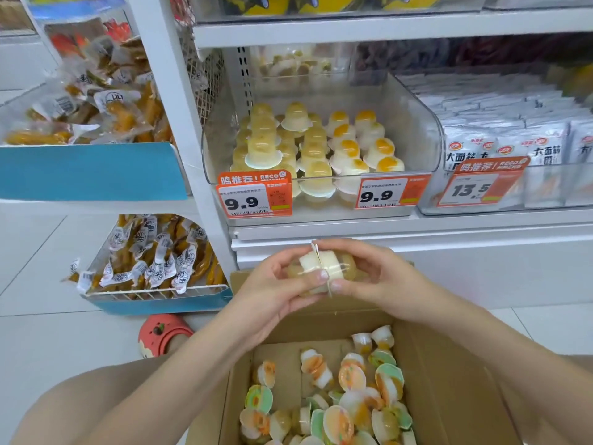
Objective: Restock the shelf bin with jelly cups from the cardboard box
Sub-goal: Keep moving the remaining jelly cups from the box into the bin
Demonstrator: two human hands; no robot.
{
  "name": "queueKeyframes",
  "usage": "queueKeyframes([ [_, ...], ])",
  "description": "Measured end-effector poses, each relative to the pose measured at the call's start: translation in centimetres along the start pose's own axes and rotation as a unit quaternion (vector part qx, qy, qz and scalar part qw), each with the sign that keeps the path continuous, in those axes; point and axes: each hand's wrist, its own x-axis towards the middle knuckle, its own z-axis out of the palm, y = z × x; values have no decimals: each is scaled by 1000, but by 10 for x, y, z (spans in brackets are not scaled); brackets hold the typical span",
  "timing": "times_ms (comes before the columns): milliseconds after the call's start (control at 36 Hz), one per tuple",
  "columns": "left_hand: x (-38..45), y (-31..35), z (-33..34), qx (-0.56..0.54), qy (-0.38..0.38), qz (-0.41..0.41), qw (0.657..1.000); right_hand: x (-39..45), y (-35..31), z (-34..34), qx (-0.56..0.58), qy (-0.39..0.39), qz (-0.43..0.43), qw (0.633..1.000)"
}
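Note:
Two yellowish jelly cups (pixel 322 266) are pressed lid to lid above the far edge of the cardboard box (pixel 449 396). My left hand (pixel 276 287) grips the left cup and my right hand (pixel 372 277) grips the right one. Several more jelly cups (pixel 346 396), with orange and green lids, lie loose in the box below. The clear shelf bin (pixel 417 136) sits straight ahead on the shelf, holding rows of yellow cups on the left and orange-topped cups on the right.
Price tags (pixel 253 200) hang on the bin's front. A bin of white snack packs (pixel 513 139) stands to the right. Left are blue racks of orange packaged snacks (pixel 154 261). A red sandal (pixel 163 335) rests on the white tiled floor.

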Motion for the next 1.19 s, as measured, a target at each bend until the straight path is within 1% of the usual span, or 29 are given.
queueKeyframes([
  [56,0,1,-3,16,3,3,1000,2,-2,0,-17,-19,5,1000],
  [167,-3,0,-4,-5,8,-5,1000,3,-4,1,3,-43,4,999],
  [250,-2,-3,-1,-12,25,-11,1000,5,-4,3,-1,-66,23,998],
  [306,0,-2,0,-15,37,-17,999,9,-5,4,-16,-56,22,998],
  [417,1,2,0,-34,22,-31,999,16,-5,2,-86,-8,-4,996],
  [500,-3,1,0,-48,-4,-48,998,16,-5,1,-112,-6,-15,994],
  [556,-6,1,1,-51,-4,-50,997,16,-6,2,-126,-9,-20,992],
  [639,-8,-1,2,-85,8,-61,994,13,-8,2,-95,-28,-8,995],
  [722,-8,0,3,-131,-2,-81,988,10,-12,-1,-52,-44,-7,998],
  [833,-6,2,2,-151,-14,-96,984,12,-17,-2,-80,-38,-16,996],
  [1028,-2,5,-4,-165,-48,-91,981,18,-25,1,-146,-10,-30,989],
  [1083,5,13,-8,-172,-82,-74,979,26,-33,-4,-150,10,-20,988],
  [1111,7,19,-10,-156,-96,-62,981,32,-38,-10,-140,25,-16,990],
  [1139,10,25,-13,-107,-90,-47,989,39,-45,-17,-134,41,-19,990],
  [1167,13,31,-15,-10,-56,-28,998,48,-52,-25,-140,63,-28,988],
  [1194,16,36,-18,123,2,-4,992,59,-58,-33,-156,85,-37,983],
])
